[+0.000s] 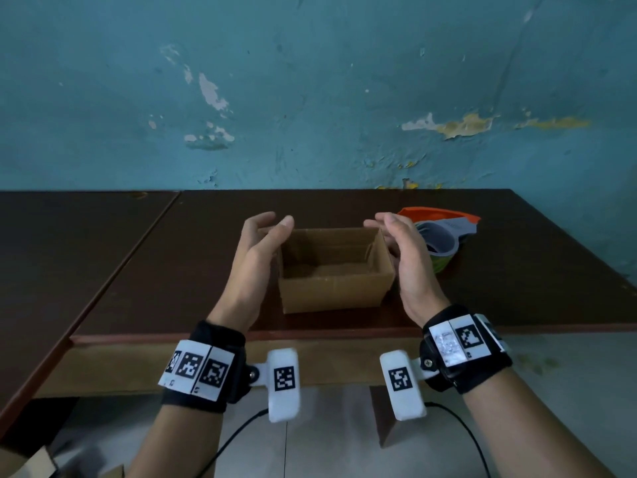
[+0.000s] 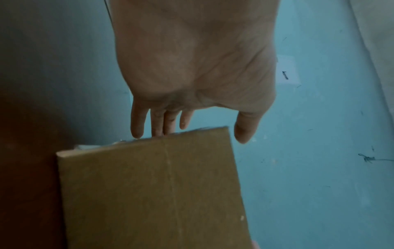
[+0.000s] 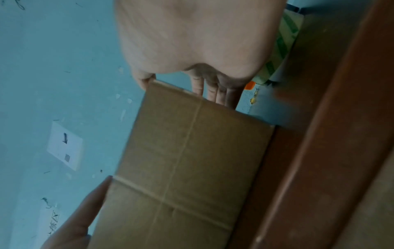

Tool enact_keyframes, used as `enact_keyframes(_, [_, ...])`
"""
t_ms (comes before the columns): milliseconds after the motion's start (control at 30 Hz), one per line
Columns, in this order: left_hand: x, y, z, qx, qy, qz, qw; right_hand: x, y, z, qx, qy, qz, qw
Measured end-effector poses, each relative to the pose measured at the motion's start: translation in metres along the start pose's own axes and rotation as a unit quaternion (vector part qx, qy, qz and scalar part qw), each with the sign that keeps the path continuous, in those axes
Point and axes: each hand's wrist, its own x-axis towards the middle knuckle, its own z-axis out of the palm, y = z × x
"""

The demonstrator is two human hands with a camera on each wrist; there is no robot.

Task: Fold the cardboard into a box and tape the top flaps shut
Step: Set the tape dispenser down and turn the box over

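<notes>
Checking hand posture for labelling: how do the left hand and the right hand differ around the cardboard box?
The left hand stands beside the cardboard box's left wall; the right hand stands beside its right wall. The right hand hides part of the tape dispenser behind it; the left hand has only bare table beyond. Both are open, palms facing inward, fingers relaxed, gripping nothing.

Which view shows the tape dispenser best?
Head view: the tape dispenser shows its orange and grey body behind the right hand. Right wrist catches only green tape and an orange sliver; left wrist shows none.
</notes>
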Motion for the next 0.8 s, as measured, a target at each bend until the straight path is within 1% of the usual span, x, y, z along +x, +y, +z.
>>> enact_keyframes(100, [0.000, 0.001, 0.003, 0.005, 0.016, 0.008, 1.000, 0.000, 0.000, -0.002, -0.016, -0.007, -0.007, 1.000])
enact_keyframes(167, [0.000, 0.002, 0.003, 0.010, 0.013, 0.016, 1.000, 0.000, -0.002, -0.004, -0.015, -0.007, -0.011, 1.000])
enact_keyframes(300, [-0.003, 0.002, 0.008, 0.030, -0.026, 0.006, 0.999, 0.000, 0.000, -0.003, -0.022, -0.009, -0.012, 1.000])
enact_keyframes(400, [-0.006, 0.000, 0.015, 0.033, -0.046, -0.001, 0.998, -0.003, 0.002, 0.006, 0.004, -0.015, -0.002, 1.000])
enact_keyframes(500, [-0.008, 0.000, 0.017, 0.014, -0.064, -0.030, 0.997, -0.005, 0.003, 0.010, 0.051, -0.020, 0.018, 0.998])
enact_keyframes(633, [-0.010, 0.001, 0.012, 0.019, -0.103, -0.058, 0.993, -0.006, 0.004, 0.009, 0.057, -0.025, 0.020, 0.998])
enact_keyframes(800, [-0.011, 0.004, 0.011, -0.009, -0.074, -0.057, 0.996, -0.002, 0.002, 0.006, 0.041, -0.037, 0.027, 0.998])
